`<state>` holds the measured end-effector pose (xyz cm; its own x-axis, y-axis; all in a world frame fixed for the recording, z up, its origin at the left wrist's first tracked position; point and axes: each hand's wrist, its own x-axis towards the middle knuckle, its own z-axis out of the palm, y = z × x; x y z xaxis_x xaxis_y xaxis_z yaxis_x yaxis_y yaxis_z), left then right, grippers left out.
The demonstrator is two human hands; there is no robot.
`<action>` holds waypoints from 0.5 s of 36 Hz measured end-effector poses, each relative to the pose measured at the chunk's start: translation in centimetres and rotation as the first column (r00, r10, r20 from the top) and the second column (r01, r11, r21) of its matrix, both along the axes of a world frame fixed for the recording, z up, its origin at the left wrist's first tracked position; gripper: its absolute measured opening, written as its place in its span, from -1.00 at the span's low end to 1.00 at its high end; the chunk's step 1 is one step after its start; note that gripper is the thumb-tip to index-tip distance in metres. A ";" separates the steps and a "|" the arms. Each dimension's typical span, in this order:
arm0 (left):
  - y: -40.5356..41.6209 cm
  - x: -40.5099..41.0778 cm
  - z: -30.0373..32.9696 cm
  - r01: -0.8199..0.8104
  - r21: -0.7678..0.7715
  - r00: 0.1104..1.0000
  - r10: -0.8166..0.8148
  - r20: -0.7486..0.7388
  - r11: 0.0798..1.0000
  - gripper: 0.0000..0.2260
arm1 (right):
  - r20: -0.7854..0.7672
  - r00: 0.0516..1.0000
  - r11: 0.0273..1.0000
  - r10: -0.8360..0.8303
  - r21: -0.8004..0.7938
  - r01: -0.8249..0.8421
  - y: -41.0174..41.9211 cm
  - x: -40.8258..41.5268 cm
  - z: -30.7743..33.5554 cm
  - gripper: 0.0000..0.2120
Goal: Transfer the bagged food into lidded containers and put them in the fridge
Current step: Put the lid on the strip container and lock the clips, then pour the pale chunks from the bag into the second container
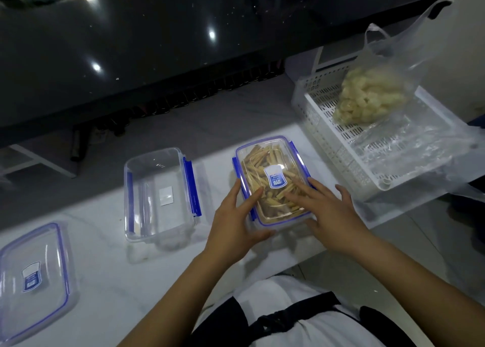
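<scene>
- Head view, one frame. White marble-patterned counter point(110, 281) across the lower half; dark glossy surface point(157, 44) behind it.
- Filled container point(273, 181): clear rectangular tub, centre of counter, packed with tan stick-shaped food point(265, 160). Clear lid with blue rim seal and blue label lies on top. Blue side clasps visible on left and right long edges; whether they are latched, cannot tell.
- Left hand point(236, 220): at the near-left corner of the filled container. Fingers straight and slightly spread, tips lying on the lid's left edge; thumb along the near wall, low down.
- Right hand point(333, 215): at the near-right corner. Fingers extended and spread, index and middle flat on the lid, outer fingers off the right side; thumb at the near wall.
- Empty container point(157, 194): same type, well left of the filled one, no lid, blue clasps folded out on both long sides. Nothing inside; a pale sticker shows through the base.
- Spare lid point(34, 281): flat on the counter at far left, blue seal and blue label, apart from the empty container.
- White slotted basket point(341, 147): right of the filled container, near but not touching. Holds a clear plastic bag point(393, 65) with pale, lumpy food pieces point(370, 97) in the far end; loose clear plastic film point(409, 147) spreads over the near end.
</scene>
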<state>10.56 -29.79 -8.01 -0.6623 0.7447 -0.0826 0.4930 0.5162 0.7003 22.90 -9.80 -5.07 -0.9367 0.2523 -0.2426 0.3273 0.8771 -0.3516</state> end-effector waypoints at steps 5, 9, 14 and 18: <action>2.9 -1.6 0.0 -0.035 -0.096 0.998 0.029 -0.064 0.995 -0.15 | 0.024 0.999 0.999 -0.039 0.029 0.038 1.9 -2.2 0.5 -0.29; 4.2 -2.6 0.8 -0.029 -0.168 0.997 0.017 -0.072 0.985 -0.16 | 0.052 0.999 0.999 -0.009 0.044 0.007 3.6 -3.7 1.1 -0.32; 4.9 -2.6 1.7 0.006 -0.212 0.997 -0.022 -0.075 0.977 -0.15 | 0.089 0.993 0.997 0.073 0.000 -0.073 5.4 -4.1 2.4 -0.38; 5.5 -3.2 2.6 -0.012 -0.243 0.991 -0.021 -0.135 0.970 -0.11 | -0.214 0.970 0.947 -0.116 -0.318 0.043 7.4 -2.5 3.7 -0.46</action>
